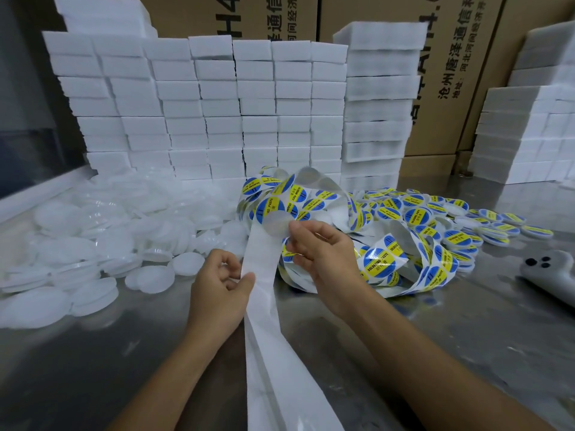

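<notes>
The left hand point(222, 281) pinches the white backing strip point(261, 262) over the desk point(93, 368). The right hand point(320, 253) pinches a round sticker point(277, 227) on it. A fast pull could fold the sticker onto itself.

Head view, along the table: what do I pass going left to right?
pile of plain white lids → left hand → label strip, its bare white part pinched by both hands → right hand → heap of labelled lids → grey handheld device at the right edge.
</notes>
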`<state>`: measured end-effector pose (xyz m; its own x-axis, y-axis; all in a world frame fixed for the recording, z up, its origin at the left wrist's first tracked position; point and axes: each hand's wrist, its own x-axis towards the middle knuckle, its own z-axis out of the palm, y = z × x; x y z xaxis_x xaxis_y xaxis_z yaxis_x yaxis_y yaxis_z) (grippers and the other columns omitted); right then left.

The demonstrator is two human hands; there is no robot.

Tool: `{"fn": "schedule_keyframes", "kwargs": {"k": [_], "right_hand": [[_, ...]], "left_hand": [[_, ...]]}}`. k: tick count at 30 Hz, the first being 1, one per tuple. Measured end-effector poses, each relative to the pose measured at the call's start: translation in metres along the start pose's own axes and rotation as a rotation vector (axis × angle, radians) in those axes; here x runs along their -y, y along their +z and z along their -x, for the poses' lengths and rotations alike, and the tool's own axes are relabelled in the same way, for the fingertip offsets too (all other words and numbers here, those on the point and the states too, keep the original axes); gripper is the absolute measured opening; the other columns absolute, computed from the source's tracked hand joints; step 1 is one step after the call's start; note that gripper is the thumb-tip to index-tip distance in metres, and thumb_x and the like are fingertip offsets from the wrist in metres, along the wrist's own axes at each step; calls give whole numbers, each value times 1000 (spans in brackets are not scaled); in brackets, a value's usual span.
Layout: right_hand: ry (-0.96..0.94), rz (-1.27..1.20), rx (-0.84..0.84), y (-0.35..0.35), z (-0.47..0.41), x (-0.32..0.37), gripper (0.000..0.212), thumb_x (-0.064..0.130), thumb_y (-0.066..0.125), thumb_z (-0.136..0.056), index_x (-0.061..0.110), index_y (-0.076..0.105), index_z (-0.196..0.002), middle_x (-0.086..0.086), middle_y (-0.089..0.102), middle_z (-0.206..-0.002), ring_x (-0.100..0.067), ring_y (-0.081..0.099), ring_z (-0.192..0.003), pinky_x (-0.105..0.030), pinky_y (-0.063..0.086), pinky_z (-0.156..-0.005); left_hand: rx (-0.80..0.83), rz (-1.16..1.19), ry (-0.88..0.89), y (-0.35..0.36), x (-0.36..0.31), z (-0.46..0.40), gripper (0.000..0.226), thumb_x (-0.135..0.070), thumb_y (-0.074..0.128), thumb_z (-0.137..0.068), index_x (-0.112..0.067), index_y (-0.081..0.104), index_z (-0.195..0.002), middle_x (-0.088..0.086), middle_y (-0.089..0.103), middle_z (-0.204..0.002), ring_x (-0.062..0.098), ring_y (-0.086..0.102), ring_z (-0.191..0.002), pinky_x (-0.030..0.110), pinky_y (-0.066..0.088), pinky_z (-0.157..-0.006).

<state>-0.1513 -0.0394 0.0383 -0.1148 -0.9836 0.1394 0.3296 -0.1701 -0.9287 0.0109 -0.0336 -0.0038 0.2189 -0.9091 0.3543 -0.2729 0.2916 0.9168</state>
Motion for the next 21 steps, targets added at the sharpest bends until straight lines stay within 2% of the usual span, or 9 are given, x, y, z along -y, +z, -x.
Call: {"fn": "schedule_keyframes", "kwargs": {"k": [2, 5, 7, 10, 13, 16, 19, 21], "right_hand": [[10, -94, 56, 0, 1, 0, 4, 17, 74, -86, 18, 74, -82, -1, 72, -78, -11, 68, -72, -21, 54, -67], [22, -145, 129, 4, 3, -2, 9, 8, 72, -85, 11, 73, -93, -3, 75, -84, -13, 71, -78, -22, 56, -71], [46, -142, 165, 6, 4, -6, 12, 3, 72, -83, 10, 74, -93, -6, 76, -85, -15, 72, -81, -29, 59, -83], [78, -52, 184, 9, 7, -11, 16, 1, 73, -82, 14, 76, -90, -9, 76, -91, -19, 71, -91, -40, 52, -99], [108, -2, 204, 9, 7, -13, 22, -3, 69, -85, 13, 75, -99, -9, 75, -102, -19, 70, -99, -41, 51, -102], [145, -16, 237, 8, 7, -14, 21, 0, 66, -88, 11, 74, -103, -8, 75, -107, -17, 70, -103, -42, 49, -103], [161, 2, 223, 8, 6, -16, 16, 6, 67, -89, 11, 74, -102, -7, 75, -109, -19, 68, -109, -49, 48, -103], [161, 6, 210, 8, 6, -17, 15, 5, 68, -88, 13, 74, -100, -7, 75, -108, -21, 68, -109, -52, 47, -103]], "left_hand": [[2, -65, 8, -1, 4, -1, 25, -4, 73, -79, -19, 53, -72, -8, 60, -60, 4, 50, -48, 21, 44, -55], [15, -144, 41, -1, 6, -1, 20, -10, 76, -79, -21, 61, -72, -7, 63, -66, 1, 54, -53, 12, 42, -55], [43, -184, 74, 0, 6, -1, 20, -13, 77, -79, -26, 63, -73, -8, 65, -70, 1, 55, -56, 12, 43, -55], [123, -279, 137, 0, 8, 1, 22, -18, 77, -80, -34, 62, -76, -15, 66, -76, 3, 56, -61, 14, 42, -59], [184, -334, 184, -1, 7, 4, 22, -24, 75, -82, -41, 61, -87, -28, 62, -80, 0, 57, -73, 10, 41, -61], [193, -321, 193, -2, 6, 4, 24, -31, 73, -82, -42, 57, -95, -27, 61, -83, 1, 59, -76, 17, 45, -65], [97, -379, 215, -7, 3, -1, 20, -31, 71, -81, -36, 54, -89, -17, 63, -83, 7, 61, -76, 31, 51, -69], [-90, -506, 249, -15, 2, -6, 15, -27, 70, -80, -27, 58, -89, -8, 65, -87, 23, 62, -84, 39, 47, -76]]}}
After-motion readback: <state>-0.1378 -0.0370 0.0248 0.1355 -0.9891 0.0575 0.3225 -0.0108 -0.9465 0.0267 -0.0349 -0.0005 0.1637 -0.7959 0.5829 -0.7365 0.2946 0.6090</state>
